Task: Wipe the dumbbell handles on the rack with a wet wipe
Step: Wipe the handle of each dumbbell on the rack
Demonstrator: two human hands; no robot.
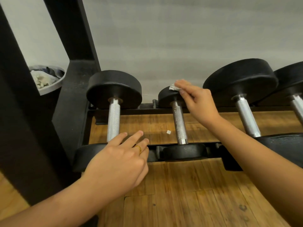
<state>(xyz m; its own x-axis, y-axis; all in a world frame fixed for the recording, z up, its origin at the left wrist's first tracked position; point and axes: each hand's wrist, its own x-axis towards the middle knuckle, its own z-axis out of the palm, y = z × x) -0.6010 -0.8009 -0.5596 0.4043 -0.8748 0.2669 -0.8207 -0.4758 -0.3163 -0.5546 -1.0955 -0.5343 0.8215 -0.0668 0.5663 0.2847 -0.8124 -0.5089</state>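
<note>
- The right hand (196, 102) has its grip clamped on a small crumpled wet wipe (173, 87), pinched at the fingertips; the wipe lies against the top edge of the far head of the middle dumbbell (179, 123)
- The handle of this dumbbell is dull and speckled, and no hand is on it
- The left hand (118, 161) has its grip apart, fingers straight and spread, holding nothing; it is over the near head of the left dumbbell (113, 122), fingertips just beside the handle's near end; I cannot tell if it touches
- A gold ring (138, 148) is on one finger
- The dumbbells lie across the dark rails of the rack (147, 110), above a wooden floor (180, 194); a small white scrap (168, 132) lies on the floor between the two handles
- A bin (49, 89) with crumpled material stands at the left
</note>
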